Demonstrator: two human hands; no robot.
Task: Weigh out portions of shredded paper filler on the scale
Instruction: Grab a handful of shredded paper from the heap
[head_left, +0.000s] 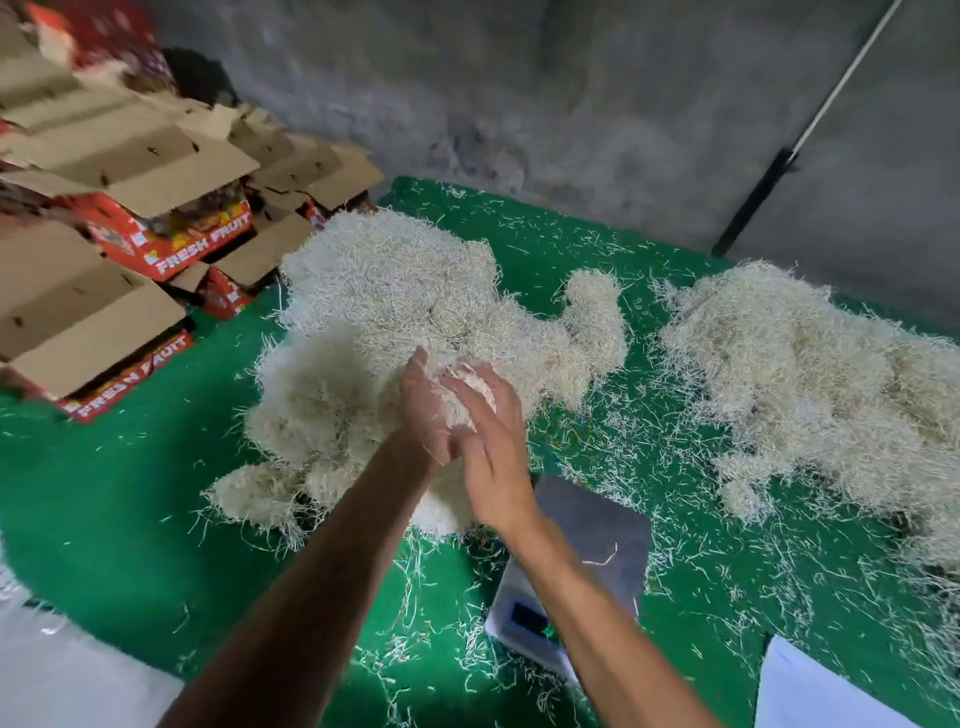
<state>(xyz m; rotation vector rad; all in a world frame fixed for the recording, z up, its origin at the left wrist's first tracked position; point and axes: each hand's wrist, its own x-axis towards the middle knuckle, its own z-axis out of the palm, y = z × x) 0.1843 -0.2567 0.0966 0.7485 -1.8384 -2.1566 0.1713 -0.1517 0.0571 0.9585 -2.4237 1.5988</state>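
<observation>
A small wad of shredded paper (467, 387) sits between the 2 hands, held above the near edge of the big pile of filler (405, 322) at the middle of the scene. The left hand (423, 410) cups it from the left with fingers up and fairly straight, palm turned to the wad. The right hand (491, 441) presses against it from the right, fingers spread and lightly bent over the top, so the wad is squeezed between both palms rather than pinched. The hands are blurred, so finer finger detail cannot be told.

Just near and right of the hands, under the right forearm, lies the scale (576, 566), a grey platter with 1 loose strand on it and a white body with a dark display at its near end; the reading cannot be made out. A second pile of filler (810, 374) lies well apart at the right. Everything rests on a green mat (130, 493) strewn with stray strands. At the far left stand stacked cardboard boxes (140, 208) printed FRESH FRUIT, flaps open. A white sheet (810, 691) shows at the near right corner, and a grey wall (571, 93) runs behind.
</observation>
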